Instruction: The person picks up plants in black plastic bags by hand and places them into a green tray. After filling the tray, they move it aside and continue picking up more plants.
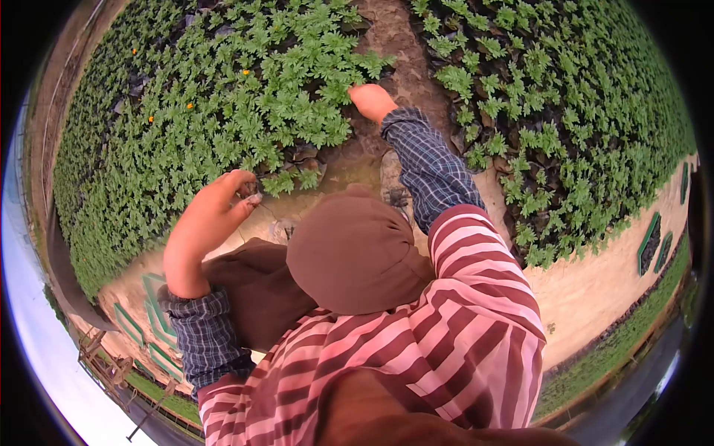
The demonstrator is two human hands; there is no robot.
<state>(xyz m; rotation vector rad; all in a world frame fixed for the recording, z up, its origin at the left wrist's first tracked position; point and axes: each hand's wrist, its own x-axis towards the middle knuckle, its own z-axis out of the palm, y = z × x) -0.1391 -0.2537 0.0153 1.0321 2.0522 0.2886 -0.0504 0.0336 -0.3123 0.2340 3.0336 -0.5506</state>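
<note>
My left hand (212, 220) is raised at the near edge of the left plant bed, its fingers curled in a pinch. Something small, dark and greyish shows at the fingertips; I cannot make out what it is. Just beyond it grow leafy green marigold plants (286, 181) in dark bags. My right hand (372, 102) reaches forward to the right side of this bed, closed against the leaves of a marigold plant (331, 108). Its fingertips are hidden, so whatever they grip does not show.
A muddy path (398, 44) separates the left bed from a second plant bed (565, 111). Several orange flowers (190, 106) dot the left bed. Green-edged trays (160, 312) lie on pale ground at left, more trays (649, 244) at right. My brown-covered knee (357, 253) is bent below.
</note>
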